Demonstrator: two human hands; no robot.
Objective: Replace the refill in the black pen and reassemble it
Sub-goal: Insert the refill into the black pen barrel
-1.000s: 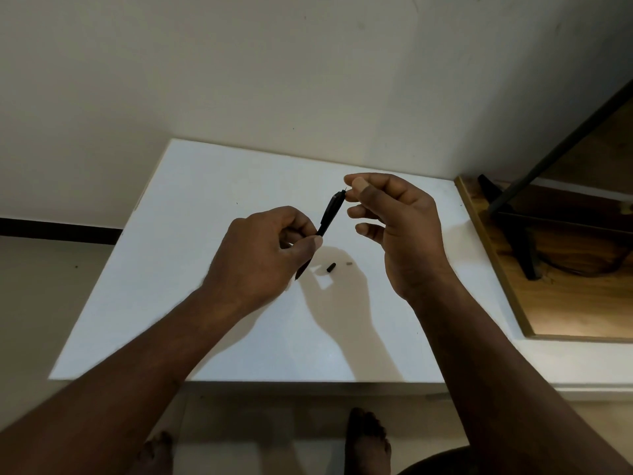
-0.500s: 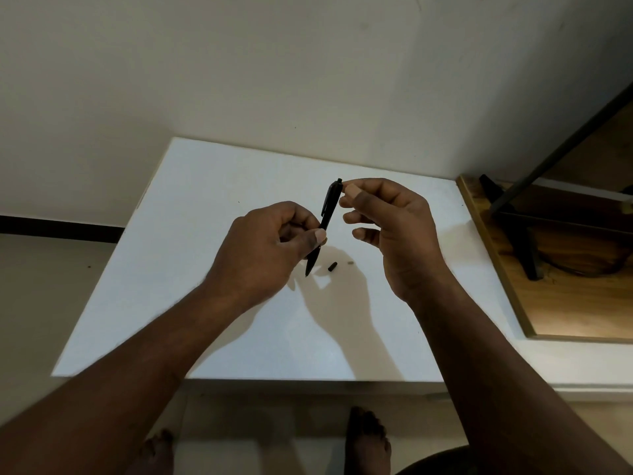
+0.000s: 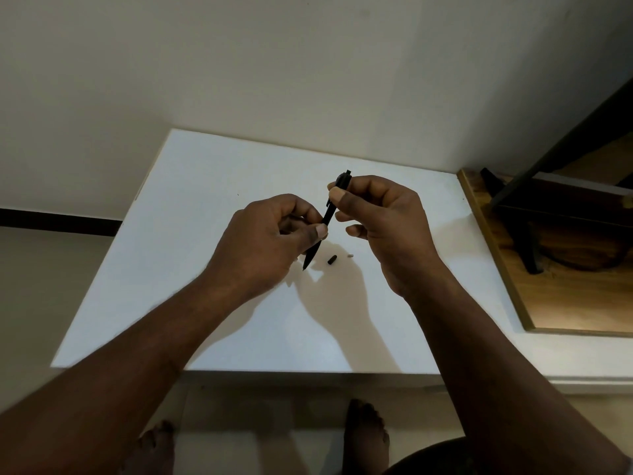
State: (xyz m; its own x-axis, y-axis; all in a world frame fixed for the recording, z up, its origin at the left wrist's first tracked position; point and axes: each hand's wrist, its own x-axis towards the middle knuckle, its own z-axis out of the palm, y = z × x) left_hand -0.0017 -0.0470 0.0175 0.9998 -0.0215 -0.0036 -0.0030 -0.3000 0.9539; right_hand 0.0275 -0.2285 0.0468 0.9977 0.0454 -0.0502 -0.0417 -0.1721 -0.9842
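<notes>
Table (image 3: 191, 269): white, beneath your hands.
Right hand (image 3: 387, 224): your thumb and forefinger pinch the pen's top.
Left hand (image 3: 270, 241): your curled fingers pinch its lower half.
Pen (image 3: 329, 214): above the table, tip towards 7 o'clock.
Black bit (image 3: 332, 259): on the table, 3 o'clock of the tip.
White bit (image 3: 350, 255): just beside it, at 3 o'clock.

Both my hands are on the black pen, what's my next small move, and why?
Probably hold the black pen in the left hand and reach the right hand for the small black piece: it lies on the table beside a tiny white bit, so the pen looks unfinished.
</notes>
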